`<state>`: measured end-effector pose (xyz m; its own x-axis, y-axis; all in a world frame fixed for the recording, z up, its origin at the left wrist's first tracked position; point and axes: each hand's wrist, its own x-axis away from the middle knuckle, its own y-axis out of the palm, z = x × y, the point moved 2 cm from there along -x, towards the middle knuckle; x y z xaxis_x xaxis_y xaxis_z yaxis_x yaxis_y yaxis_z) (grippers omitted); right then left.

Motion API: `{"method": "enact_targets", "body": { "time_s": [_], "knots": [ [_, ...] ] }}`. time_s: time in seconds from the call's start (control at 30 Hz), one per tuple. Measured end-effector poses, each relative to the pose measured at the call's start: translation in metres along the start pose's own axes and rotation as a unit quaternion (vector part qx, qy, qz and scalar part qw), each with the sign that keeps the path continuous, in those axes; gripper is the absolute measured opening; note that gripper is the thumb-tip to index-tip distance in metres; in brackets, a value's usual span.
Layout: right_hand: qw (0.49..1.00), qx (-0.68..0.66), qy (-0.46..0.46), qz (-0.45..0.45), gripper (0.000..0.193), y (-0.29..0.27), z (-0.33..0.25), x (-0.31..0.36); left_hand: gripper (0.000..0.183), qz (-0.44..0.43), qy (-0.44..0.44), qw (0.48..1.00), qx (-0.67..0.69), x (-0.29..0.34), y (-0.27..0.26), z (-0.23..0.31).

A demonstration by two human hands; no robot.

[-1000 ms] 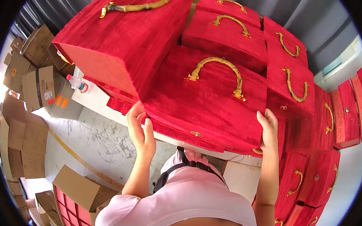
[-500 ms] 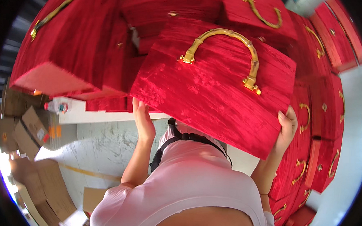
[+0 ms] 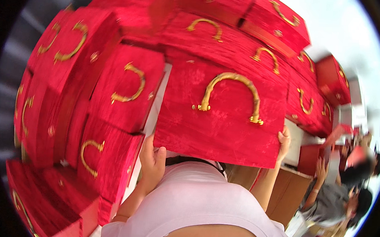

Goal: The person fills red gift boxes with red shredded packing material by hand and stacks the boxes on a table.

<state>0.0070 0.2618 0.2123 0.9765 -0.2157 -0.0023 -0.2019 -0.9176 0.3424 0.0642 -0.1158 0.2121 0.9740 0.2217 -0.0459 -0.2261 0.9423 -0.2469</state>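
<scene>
Between my two hands I carry a red fabric-covered box (image 3: 185, 122) in front of my body. Its top has a faint floral pattern and an arched, bamboo-like handle (image 3: 231, 76) with gold-coloured ends. My left hand (image 3: 153, 161) grips the near left corner, thumb up along the edge. The right side is gripped by my right hand (image 3: 284, 142), its fingers partly hidden by the box. Just beyond the held box lie similar red boxes (image 3: 234, 45), some stacked.
More red handled boxes (image 3: 125, 76) are piled on my left, and a single one (image 3: 331, 78) sits far right. Brown cardboard (image 3: 287, 190) stands low to my right. Beyond it are co-workers, one in a grey top (image 3: 329, 203) with a hand raised.
My view has swung round to another part of the room, with co-workers now showing on the right. The box stays in both hands and is held straighter, less tilted than before.
</scene>
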Motion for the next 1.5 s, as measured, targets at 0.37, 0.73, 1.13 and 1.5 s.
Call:
{"method": "enact_targets", "body": {
  "time_s": [0.37,0.73,1.13,1.5],
  "knots": [
    [0.971,0.162,0.109,0.137,0.015,-0.022,0.088,0.029,0.034,-0.087,0.011,0.989,-0.12,-0.055,0.054,-0.111],
    [0.814,0.566,-0.133,-0.018,0.024,0.068,0.129,0.096,0.057,-0.141,0.129,0.959,-0.211,-0.089,0.043,-0.135],
    [0.876,0.467,-0.008,0.12,0.022,0.079,0.203,0.065,0.062,-0.261,0.161,0.924,-0.228,-0.104,0.053,-0.123],
    [0.928,0.345,0.002,0.142,0.016,0.077,0.227,0.072,0.054,-0.338,0.105,0.922,-0.155,-0.116,0.055,-0.106]
  ]
}}
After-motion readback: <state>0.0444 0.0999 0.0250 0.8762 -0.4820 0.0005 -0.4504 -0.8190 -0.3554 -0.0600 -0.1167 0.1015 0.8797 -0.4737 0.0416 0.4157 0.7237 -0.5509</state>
